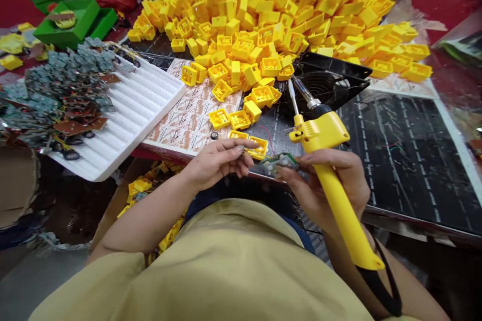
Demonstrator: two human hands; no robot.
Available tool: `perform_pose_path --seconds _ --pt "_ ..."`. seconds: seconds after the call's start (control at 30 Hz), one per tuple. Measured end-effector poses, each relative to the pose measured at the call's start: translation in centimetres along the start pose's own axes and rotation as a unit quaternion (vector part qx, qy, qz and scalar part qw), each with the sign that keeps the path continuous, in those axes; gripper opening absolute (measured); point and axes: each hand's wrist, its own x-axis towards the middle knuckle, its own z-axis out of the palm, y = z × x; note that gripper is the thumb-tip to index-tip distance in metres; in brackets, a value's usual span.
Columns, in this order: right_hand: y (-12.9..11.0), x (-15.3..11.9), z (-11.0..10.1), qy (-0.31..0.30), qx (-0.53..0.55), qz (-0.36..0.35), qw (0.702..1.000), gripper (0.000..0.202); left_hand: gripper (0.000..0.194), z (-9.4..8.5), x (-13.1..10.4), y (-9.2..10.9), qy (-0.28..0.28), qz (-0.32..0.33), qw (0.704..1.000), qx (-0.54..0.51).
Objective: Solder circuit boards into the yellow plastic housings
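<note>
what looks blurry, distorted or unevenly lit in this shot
Head view: green plastic boxes at upper left look soft, the yellow plastic soldering gun in the right hand sharper; head view: white ridged foam tray bright, area below it dim; head view: wide-lens stretching towards the edges.

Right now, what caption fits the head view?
Right hand holding green circuit board and yellow plastic soldering gun before heaped yellow plastic boxes.

Cannot separate the edge-cropped grey-green circuit boards (48, 85) on the white ridged foam tray (139, 90). Right of it, cannot fully see the bare right hand (352, 180) behind the yellow plastic soldering-iron handle (341, 210).
</note>
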Motion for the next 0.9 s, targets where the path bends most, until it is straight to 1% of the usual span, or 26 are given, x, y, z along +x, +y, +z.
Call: perform_pose_path --seconds 0.03,0.07,0.1,0.13,0.2,0.23,0.3,0.37,0.47,0.57,0.63,0.67,0.7,0.73,0.77,0.8,0.83,0.9 --pt "0.1 -0.1 0.1 0.008 0.003 0.010 1.000 0.031 0.039 0.0 0.0 -0.5 -0.012 -0.022 1.000 -0.011" --pt "0.1 -0.2 0.2 0.014 0.003 0.016 1.000 0.031 0.040 0.2 -0.2 -0.9 -0.015 -0.018 1.000 0.004" --pt "0.2 -0.3 0.2 0.014 0.002 0.015 1.000 0.031 0.039 0.4 -0.3 -1.1 -0.013 0.012 0.999 0.041" --pt "0.3 -0.3 0.3 0.012 0.003 0.014 1.000 0.032 0.038 0.7 -0.5 -1.1 -0.008 0.057 0.994 0.091" --pt "0.3 -0.3 0.4 0.002 0.010 0.008 1.000 0.034 0.035 1.5 -0.9 -0.7 0.009 0.150 0.971 0.184" --pt "0.3 -0.3 0.5 -0.003 0.012 0.004 1.000 0.034 0.034 2.0 -0.9 -0.5 0.023 0.179 0.961 0.210" --pt "0.2 -0.4 0.8 -0.008 0.012 -0.006 1.000 0.033 0.031 2.9 -0.7 0.0 0.059 0.207 0.956 0.201" --pt "0.1 -0.6 1.2 -0.009 0.001 -0.019 1.000 0.032 0.027 3.7 -0.2 -0.1 0.091 0.202 0.967 0.127" --pt "0.3 -1.0 2.0 -0.008 -0.018 -0.041 0.999 0.032 0.027 4.5 0.8 -0.8 0.114 0.145 0.983 -0.004" --pt "1.1 -1.3 2.3 -0.014 -0.027 -0.059 0.998 0.032 0.030 4.4 1.0 -1.0 0.121 0.094 0.986 -0.065" --pt "1.9 -1.2 1.9 -0.030 -0.024 -0.067 0.997 0.035 0.032 3.6 0.7 -0.2 0.113 0.084 0.989 -0.055" --pt "2.5 -1.0 1.5 -0.042 -0.023 -0.067 0.997 0.038 0.032 3.0 0.6 0.5 0.108 0.088 0.990 -0.019" --pt "3.1 -0.7 1.1 -0.053 -0.023 -0.062 0.996 0.042 0.031 2.4 0.4 1.3 0.102 0.097 0.989 0.044" --pt "3.7 -0.4 0.8 -0.064 -0.030 -0.061 0.996 0.046 0.028 1.7 0.4 2.2 0.092 0.108 0.981 0.129" --pt "4.4 -0.1 0.6 -0.077 -0.044 -0.063 0.994 0.050 0.024 1.0 0.4 3.0 0.082 0.120 0.963 0.226" --pt "5.1 0.3 0.6 -0.093 -0.059 -0.069 0.991 0.053 0.020 0.4 0.6 3.7 0.071 0.131 0.935 0.323" --pt "5.8 0.6 0.7 -0.110 -0.074 -0.079 0.988 0.054 0.016 0.0 1.0 4.2 0.062 0.138 0.899 0.410" --pt "7.0 1.1 1.5 -0.148 -0.090 -0.103 0.979 0.049 0.013 -0.7 2.0 4.6 0.046 0.144 0.827 0.542"
